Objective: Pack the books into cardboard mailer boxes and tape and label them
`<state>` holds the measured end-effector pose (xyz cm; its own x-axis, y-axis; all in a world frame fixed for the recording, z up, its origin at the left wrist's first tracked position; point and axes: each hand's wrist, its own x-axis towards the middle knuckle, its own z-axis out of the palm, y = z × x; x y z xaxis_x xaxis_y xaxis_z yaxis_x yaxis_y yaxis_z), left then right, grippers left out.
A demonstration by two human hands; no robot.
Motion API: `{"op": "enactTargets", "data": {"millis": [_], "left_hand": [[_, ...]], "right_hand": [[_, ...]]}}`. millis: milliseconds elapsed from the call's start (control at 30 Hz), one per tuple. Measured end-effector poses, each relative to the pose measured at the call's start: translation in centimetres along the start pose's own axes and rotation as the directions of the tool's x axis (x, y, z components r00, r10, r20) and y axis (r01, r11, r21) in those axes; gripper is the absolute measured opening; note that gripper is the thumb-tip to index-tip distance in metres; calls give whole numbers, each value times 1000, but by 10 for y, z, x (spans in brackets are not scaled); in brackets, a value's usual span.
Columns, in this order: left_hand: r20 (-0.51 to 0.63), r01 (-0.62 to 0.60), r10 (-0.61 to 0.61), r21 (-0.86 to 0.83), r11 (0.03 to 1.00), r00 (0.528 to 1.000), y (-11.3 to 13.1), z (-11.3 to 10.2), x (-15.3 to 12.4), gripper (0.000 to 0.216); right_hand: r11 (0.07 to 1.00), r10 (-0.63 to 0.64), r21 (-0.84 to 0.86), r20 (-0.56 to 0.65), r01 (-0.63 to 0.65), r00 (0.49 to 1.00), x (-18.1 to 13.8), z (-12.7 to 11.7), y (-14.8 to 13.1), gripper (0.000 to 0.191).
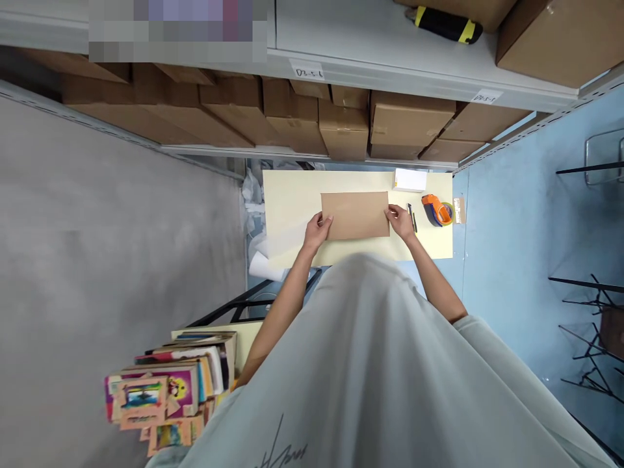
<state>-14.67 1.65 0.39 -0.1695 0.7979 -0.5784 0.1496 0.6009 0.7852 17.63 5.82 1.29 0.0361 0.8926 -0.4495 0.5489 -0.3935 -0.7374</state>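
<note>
A flat brown cardboard sheet (355, 216) is held level over the cream tabletop (292, 195). My left hand (318, 231) pinches its left edge near the lower corner, thumb on top. At the opposite edge, my right hand (400, 221) grips the sheet between thumb and fingers. Just right of that hand lie a black cutter knife (413, 218) and what may be a pen beside it. An orange tape dispenser (437, 210) stands farther right, and a small white box (410, 180) sits at the table's back edge.
Shelves with several cardboard boxes (344, 127) rise behind the table. A black-and-yellow tool (446, 25) lies on the upper shelf (341, 32). Stacked books (195, 370) are at lower left. A white roll (266, 266) and plastic bags (251, 188) lie beside the table's left edge.
</note>
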Motion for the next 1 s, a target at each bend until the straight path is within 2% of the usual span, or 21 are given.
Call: {"op": "enactTargets", "data": {"millis": [100,200,267,333,433,500,567,667,733,800,833,900,1000], "left_hand": [[13,4,-4,-42,999,1000,-8,-3,-8,80],[153,1,9,-66,998,988,-18,-7,-19,104],[225,-13,26,-60,998,974,-22,-9,-25,110],[186,-34,36,-16,999,982,-24,-13,-28,105],[41,-89,87,50,995,995,-19,-19,-25,76],[-32,-144,147,68,987,989,-12,-22,-21,60],[-72,-176,182,91,980,981,-3,-22,-16,50],[-93,-136,146,109,985,985,12,-19,-9,42],[-105,-106,116,97,990,988,20,-16,-6,41],[-115,-88,97,75,993,989,27,-13,-3,41],[-122,-79,87,66,995,989,30,-13,-1,42],[-146,-60,67,57,997,987,34,-12,3,43],[-204,-43,57,71,997,977,35,-9,11,41]], "right_hand": [[996,44,79,72,-50,996,-14,-2,12,82],[987,-14,160,244,-26,970,-33,0,21,116],[980,-54,201,288,-5,956,-43,2,22,126],[981,-34,194,223,-10,974,-47,0,20,119],[988,-41,150,93,27,995,-42,-8,11,87],[991,-78,110,44,73,996,-33,-13,2,74],[995,-83,48,21,82,996,-24,-15,-8,71],[997,-77,-22,44,78,996,-12,-15,-19,66],[993,-115,-27,75,117,991,-6,-22,-17,60],[988,-141,-57,42,143,989,-3,-40,-6,54],[987,-127,-104,-11,125,992,-2,-53,3,52],[965,-46,-263,-167,1,985,-3,-84,25,47],[840,81,-486,-331,-243,940,-7,-125,59,50]]}}
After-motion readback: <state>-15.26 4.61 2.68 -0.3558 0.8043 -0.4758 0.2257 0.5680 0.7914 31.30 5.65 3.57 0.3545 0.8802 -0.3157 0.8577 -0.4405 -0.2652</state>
